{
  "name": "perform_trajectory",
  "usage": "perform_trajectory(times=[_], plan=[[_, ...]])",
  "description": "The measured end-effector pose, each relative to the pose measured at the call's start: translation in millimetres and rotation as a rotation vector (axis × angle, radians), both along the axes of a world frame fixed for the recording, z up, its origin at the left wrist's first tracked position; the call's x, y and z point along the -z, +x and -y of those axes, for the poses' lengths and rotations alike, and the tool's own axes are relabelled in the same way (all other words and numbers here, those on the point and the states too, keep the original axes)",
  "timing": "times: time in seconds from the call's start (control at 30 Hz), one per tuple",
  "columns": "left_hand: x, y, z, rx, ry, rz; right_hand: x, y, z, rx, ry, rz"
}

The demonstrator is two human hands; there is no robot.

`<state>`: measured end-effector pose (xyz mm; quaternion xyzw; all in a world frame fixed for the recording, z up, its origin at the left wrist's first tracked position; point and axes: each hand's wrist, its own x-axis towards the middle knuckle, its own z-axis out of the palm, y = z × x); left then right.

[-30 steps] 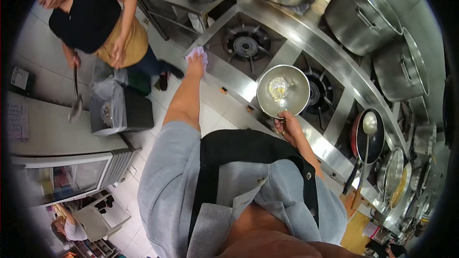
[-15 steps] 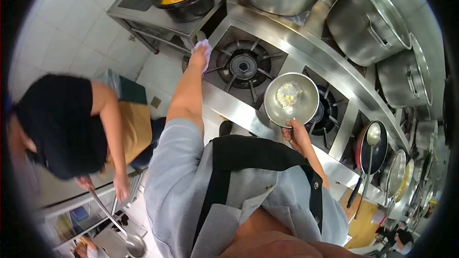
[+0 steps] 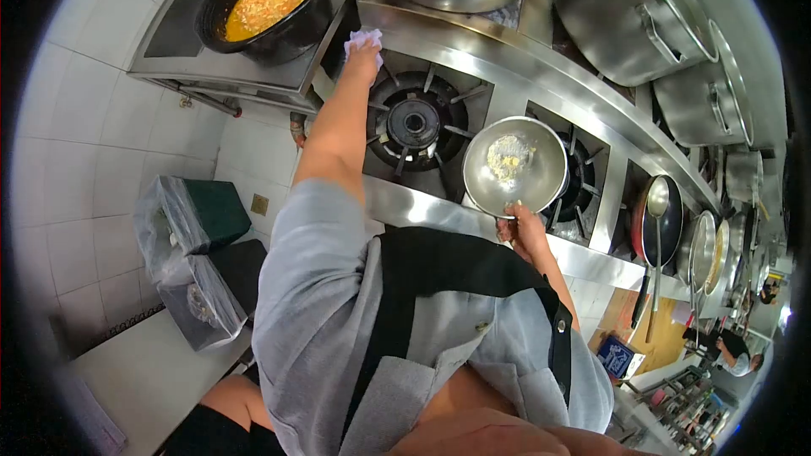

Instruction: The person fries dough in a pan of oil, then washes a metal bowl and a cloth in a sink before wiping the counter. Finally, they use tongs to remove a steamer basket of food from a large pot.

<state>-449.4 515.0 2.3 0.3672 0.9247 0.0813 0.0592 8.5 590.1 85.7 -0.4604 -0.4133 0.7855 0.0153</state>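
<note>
My left hand [image 3: 363, 57] is stretched out to the far left corner of the stove, closed on a crumpled pale purple cloth [image 3: 365, 38]. The cloth touches the stove beside the bare left burner [image 3: 414, 122]. Close to my body, my right hand [image 3: 525, 232] grips the near side of a round metal pan [image 3: 541, 177], where its handle is hidden by my fingers. Pale yellow chopped bits [image 3: 508, 158] lie in the pan's bottom. The pan sits over the left part of the second burner [image 3: 577, 181].
A black pot [image 3: 296, 29] of orange stew stands on the left counter. Large steel pots [image 3: 629, 25] line the back shelf. A red pan [image 3: 667, 241] with a ladle [image 3: 658, 203] lies right. Lined bins [image 3: 220, 211] stand left; a person's arm [image 3: 232, 405] shows below.
My left hand has moved with the cloth farther back along the stove's left side. The co-worker has shifted from the left to the bottom edge. My view has turned slightly; the pan stays held.
</note>
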Motion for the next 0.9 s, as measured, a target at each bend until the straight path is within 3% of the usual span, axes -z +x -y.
perform_trajectory(times=[0.27,0.4,0.5,0.57,0.63,0.7,0.9], plan=[[57.8,-1.8,79.1,0.084,0.429,0.082,-3.4,-34.9,24.0,-0.091,0.013,-0.073],[44.5,47.9,165.4,-0.098,0.580,0.223,-1.7,-44.5,22.5,-0.193,-0.005,-0.150],[59.8,102.3,228.2,0.025,0.611,-0.001,-9.2,-57.3,20.8,-0.223,0.010,-0.135],[93.2,138.4,255.0,0.061,0.621,0.213,-15.7,-68.7,20.0,-0.213,0.015,-0.114],[46.0,191.7,248.9,0.256,0.361,-0.023,-8.1,-80.3,17.1,-0.242,-0.031,-0.129],[13.2,218.4,231.8,0.279,0.388,0.123,0.3,-90.0,17.2,-0.278,-0.096,-0.184],[8.5,204.9,193.7,0.485,0.312,0.222,-17.0,-115.7,43.7,-0.348,-0.132,-0.191]])
